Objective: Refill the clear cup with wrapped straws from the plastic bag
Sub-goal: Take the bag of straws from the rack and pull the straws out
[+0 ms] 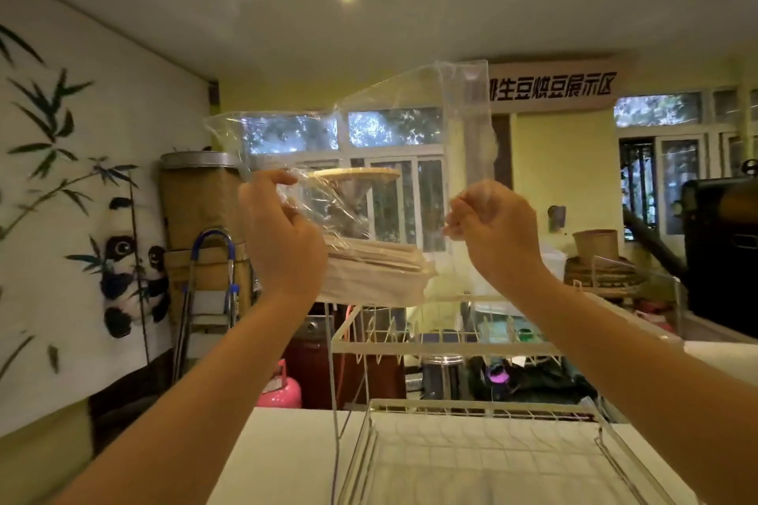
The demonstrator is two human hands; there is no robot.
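You have the bag [385, 160] up in the air at chest height, above the white wire rack [443, 344] on the counter [279, 459], with both hands on it. Your left hand [283, 234] is closed on the film at the bag's left side, thumb and fingers pinched near the upper edge; your right hand [492, 225] is curled tight on the right side, pinching a fold of plastic. The straws [373, 275], in pale paper wrappers, lie bunched in the bottom of the bag, sagging between your hands. The cup is not in view, so I cannot tell where you will fill it. Judging by the look of it, the film is thin, limp and slick: it will not hold a shape, and it will slide through a loose pinch, so keep your grip on folded or doubled film rather than a single layer. The straws are light, but all the weight sits low, so the load will swing and could spill out of whichever side you let drop. Whether the top is sealed or open cannot be made out here. Once it is open, hold one side and take the straws as a bundle around the middle, gently, since paper wrappers crumple and tear.
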